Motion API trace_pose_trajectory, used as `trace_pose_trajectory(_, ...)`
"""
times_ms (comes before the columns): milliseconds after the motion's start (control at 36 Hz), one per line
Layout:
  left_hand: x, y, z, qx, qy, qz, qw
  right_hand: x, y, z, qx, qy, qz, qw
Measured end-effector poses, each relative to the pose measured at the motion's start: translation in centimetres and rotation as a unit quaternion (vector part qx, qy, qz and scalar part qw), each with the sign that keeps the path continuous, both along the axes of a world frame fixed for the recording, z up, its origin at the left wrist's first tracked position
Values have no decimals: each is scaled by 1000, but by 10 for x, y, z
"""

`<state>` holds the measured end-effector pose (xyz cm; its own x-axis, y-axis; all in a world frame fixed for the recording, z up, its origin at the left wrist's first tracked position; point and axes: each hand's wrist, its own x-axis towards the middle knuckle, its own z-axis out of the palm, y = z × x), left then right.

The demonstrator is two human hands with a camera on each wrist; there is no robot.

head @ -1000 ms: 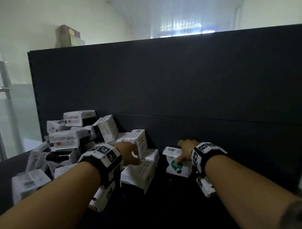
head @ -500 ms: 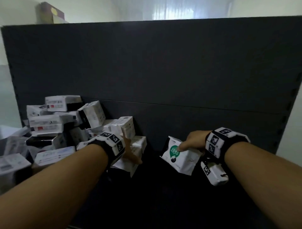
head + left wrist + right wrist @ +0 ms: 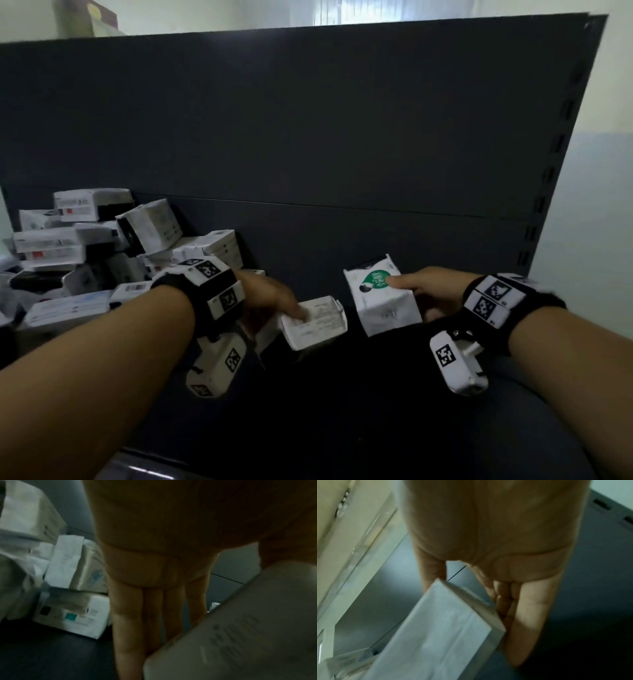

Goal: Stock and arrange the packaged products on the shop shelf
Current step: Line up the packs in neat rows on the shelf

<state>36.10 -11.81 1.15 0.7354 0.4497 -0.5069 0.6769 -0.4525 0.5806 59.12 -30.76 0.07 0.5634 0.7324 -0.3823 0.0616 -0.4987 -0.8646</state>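
Right hand (image 3: pixel 433 294) pinches green-logo pack (image 3: pixel 382 296), soft white pouch, centre-right, tilted above the dark shelf (image 3: pixel 342 394). Left hand (image 3: pixel 270 298) grips white carton (image 3: pixel 313 327), boxy, printed, beside it. Jumbled packs (image 3: pixel 89 246) at left.

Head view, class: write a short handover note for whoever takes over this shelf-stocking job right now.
Left hand: grips a white printed packet, held above the dark shelf.
Right hand: holds a white packet with a green round logo, thumb on the logo.
Jumbled pile of white boxes sits at the shelf's left end against the dark back panel.
Done: two packets picked up.
Left: set both down in order, then sort the pile.
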Motion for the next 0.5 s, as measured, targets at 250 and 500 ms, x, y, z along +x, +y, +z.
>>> trace_pose_trajectory(250,10,3,-21,9,-52,78,996,9,-28,-10,27,18,-95,995)
trace_pose_trajectory(500,25,-11,25,298,-120,-97,942,-13,-25,11,175,45,-78,980)
